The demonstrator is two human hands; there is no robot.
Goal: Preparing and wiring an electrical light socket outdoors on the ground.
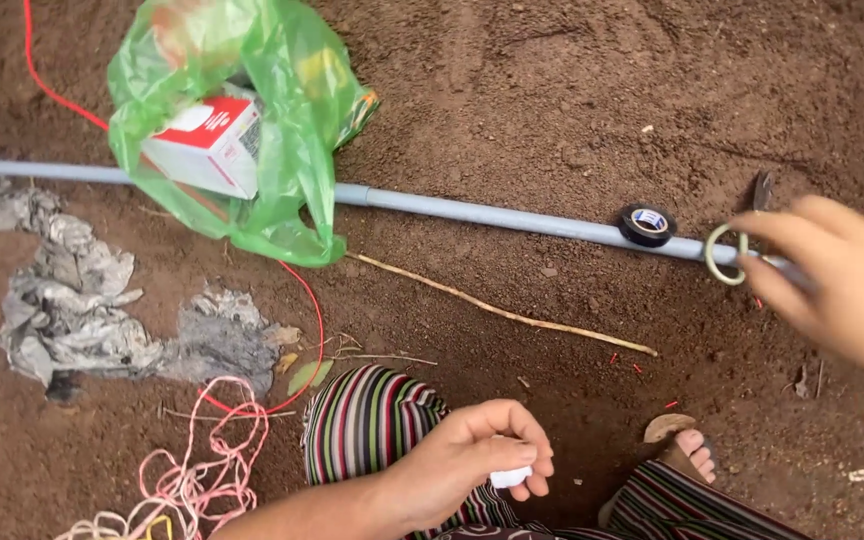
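Grey pipe [482,213] lay across the dirt. The right hand [837,275] pinched a small green ring [725,254] over it. The left hand [472,460] curled around something white [510,477].

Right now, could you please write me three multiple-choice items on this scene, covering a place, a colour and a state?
1. Where does the black tape roll sit?
A. on the grey pipe
B. in the green bag
C. on the foot

2. What colour is the ring in the right hand?
A. red
B. pale green
C. black

3. How is the left hand?
A. flat, open
B. curled on a small white object
C. gripping the pipe

Answers: 1 A, it rests on the pipe; 2 B, fingertips pinch a pale green loop; 3 B, white shows under the fingers.
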